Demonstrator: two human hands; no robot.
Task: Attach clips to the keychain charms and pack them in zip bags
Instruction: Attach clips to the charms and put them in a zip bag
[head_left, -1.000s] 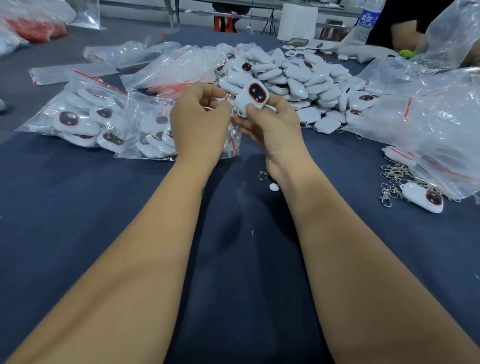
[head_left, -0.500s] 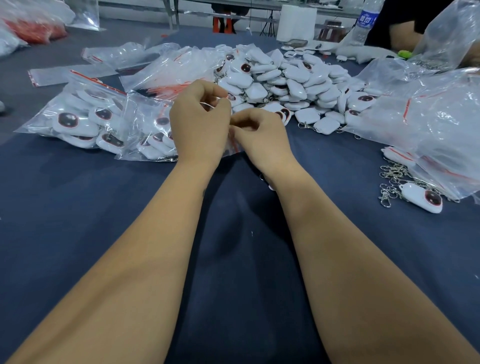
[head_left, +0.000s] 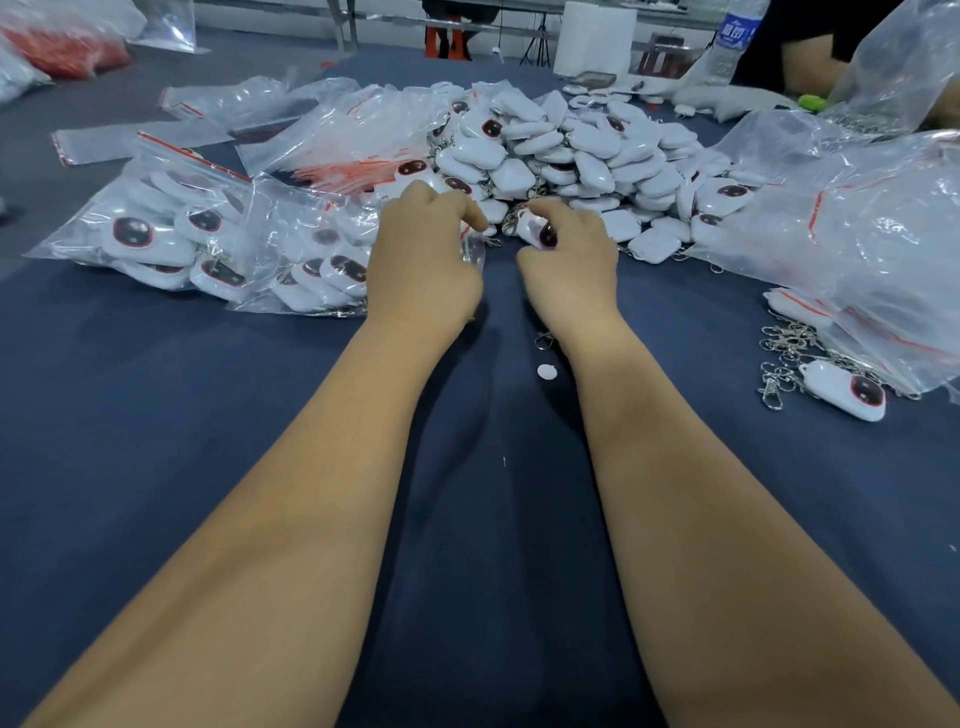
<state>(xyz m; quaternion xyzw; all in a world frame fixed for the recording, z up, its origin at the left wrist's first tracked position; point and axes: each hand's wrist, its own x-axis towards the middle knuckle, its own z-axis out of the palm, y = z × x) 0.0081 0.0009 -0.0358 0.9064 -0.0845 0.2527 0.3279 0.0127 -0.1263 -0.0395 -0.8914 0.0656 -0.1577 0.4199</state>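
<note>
Your right hand (head_left: 569, 265) grips one white keychain charm (head_left: 540, 231) with a dark oval face ringed in red. The thumb comes up from below and the curled fingers close over the top, so the charm sits pinched between them at the near edge of the big pile of charms (head_left: 582, 150). A bit of metal chain shows just left of the charm, but you cannot tell whether a clip is on it.

Your left hand (head_left: 423, 254) sits just beside the right, knuckles up, fingers curled down and forward, with the index finger reaching toward the charm. The fingertips rest at the edge of a clear zip bag (head_left: 317, 249) with a red seal strip that already holds several charms; whether they pinch the bag or anything small cannot be told. Both forearms stretch straight out from you, nearly parallel, over a dark blue table (head_left: 156, 415).

Left of that bag lies another filled zip bag (head_left: 150, 228). Behind them is a heap of empty zip bags (head_left: 332, 135). Near your right wrist lie a loose metal ring (head_left: 544, 340) and a small white disc (head_left: 546, 371). Far right, a single charm (head_left: 844, 389) lies by a tangle of metal clips (head_left: 784, 353), partly under a large clear plastic bag (head_left: 883, 244).
</note>
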